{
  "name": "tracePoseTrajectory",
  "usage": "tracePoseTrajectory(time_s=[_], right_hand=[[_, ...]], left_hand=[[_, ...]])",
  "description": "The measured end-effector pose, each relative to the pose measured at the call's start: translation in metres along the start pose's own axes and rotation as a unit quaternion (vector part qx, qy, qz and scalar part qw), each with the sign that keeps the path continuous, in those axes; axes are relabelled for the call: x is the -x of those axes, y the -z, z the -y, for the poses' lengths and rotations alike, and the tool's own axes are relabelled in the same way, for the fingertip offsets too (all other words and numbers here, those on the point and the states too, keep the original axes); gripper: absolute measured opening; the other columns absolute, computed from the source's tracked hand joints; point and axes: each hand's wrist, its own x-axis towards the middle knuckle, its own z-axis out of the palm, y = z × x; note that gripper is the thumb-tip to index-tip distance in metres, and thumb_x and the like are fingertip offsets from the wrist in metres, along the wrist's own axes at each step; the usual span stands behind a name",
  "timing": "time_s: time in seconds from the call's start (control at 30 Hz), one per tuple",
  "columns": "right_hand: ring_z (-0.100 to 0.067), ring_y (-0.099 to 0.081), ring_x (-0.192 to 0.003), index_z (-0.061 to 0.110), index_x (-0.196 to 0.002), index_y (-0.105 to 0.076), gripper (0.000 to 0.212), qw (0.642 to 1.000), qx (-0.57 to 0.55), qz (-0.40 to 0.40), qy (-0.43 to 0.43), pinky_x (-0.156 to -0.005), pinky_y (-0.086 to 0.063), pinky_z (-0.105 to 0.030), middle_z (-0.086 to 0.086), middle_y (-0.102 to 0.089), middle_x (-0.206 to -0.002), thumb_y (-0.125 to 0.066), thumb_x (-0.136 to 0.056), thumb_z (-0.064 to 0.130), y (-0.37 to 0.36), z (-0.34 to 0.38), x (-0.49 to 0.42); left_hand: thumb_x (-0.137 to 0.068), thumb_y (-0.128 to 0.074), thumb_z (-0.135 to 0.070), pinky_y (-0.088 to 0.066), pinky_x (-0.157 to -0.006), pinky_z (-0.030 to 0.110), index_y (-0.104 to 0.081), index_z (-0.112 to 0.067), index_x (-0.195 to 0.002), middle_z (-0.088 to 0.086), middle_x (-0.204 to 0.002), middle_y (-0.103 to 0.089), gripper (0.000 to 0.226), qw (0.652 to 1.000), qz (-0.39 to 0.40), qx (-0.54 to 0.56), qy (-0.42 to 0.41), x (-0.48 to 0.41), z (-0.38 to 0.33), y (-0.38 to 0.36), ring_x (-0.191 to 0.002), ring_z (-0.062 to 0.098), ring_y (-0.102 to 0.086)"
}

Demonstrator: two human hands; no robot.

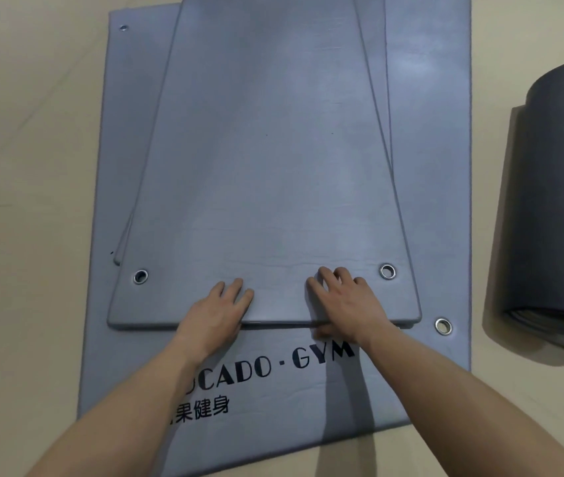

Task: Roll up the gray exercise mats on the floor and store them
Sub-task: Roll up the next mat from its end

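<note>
1. On the pale floor we saw a stack of gray mats lying flat, one over another, their edges fanned slightly apart.
2. The top mat lay uppermost, its near end squared toward us, with a metal eyelet at its near left corner and another at its near right corner.
3. Beneath it we made out the edges of middle mats, showing at the far right and as a thin sliver at the left.
4. The bottom mat was the widest and reached nearest to us; it bore black lettering partly covered by the arms, and Chinese characters below that.
5. The bottom mat had its own eyelets, one at the near right and one at the far left.
6. The left hand rested palm down on the near end of the top mat, fingers stretched forward and close together, gripping nothing that we could see.
7. The right hand lay on the same near end, just beside the left, its fingers bent and pressing on the surface; the thumb seemed to sit at the mat's near edge, though we could not tell whether it was tucked underneath.
8. Both bare forearms reached in from the bottom of the view, across the bottom mat.
9. To the right, apart from the stack, a rolled mat of darker gray lay on the floor, its coiled end facing us.
</note>
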Motion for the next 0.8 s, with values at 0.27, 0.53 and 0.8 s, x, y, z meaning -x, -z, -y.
tracePoseTrajectory(time_s=[0.27, 0.53, 0.8], right_hand=[[-0.035, -0.068, -0.095, 0.018, -0.12, -0.059, 0.021, 0.986, -0.059, -0.145, -0.05, -0.064, -0.041, -0.036, -0.006, -0.07, -0.109, -0.058, -0.099, 0.016, 0.022, 0.0, 0.016], [-0.029, -0.062, -0.099, 0.025, -0.106, -0.063, 0.023, 0.975, -0.209, -0.003, -0.074, -0.078, -0.046, -0.038, -0.002, -0.067, -0.102, -0.054, -0.103, 0.047, 0.082, -0.055, -0.033], [-0.029, -0.06, -0.104, 0.024, -0.116, -0.06, 0.033, 0.981, -0.156, -0.089, -0.076, -0.077, -0.042, -0.037, 0.001, -0.062, -0.104, -0.065, -0.096, 0.05, 0.093, -0.061, -0.046]], left_hand=[[-0.076, -0.085, 0.002, -0.055, -0.05, 0.038, -0.074, -0.008, -0.103, 0.01, -0.084, -0.076, 0.031, 0.963, -0.223, 0.147, 0.048, -0.001, 0.014, 0.037, -0.065, 0.032, -0.072], [-0.07, -0.069, 0.012, -0.034, -0.083, 0.043, -0.07, -0.018, -0.1, 0.008, -0.104, -0.063, 0.043, 0.907, -0.417, 0.014, 0.06, -0.028, 0.003, 0.053, -0.088, 0.033, -0.056], [-0.082, -0.082, -0.024, -0.018, -0.119, 0.058, -0.037, -0.02, -0.159, 0.01, -0.168, -0.028, 0.089, 0.962, -0.257, -0.077, 0.041, -0.028, 0.03, 0.034, -0.152, 0.038, -0.024]])
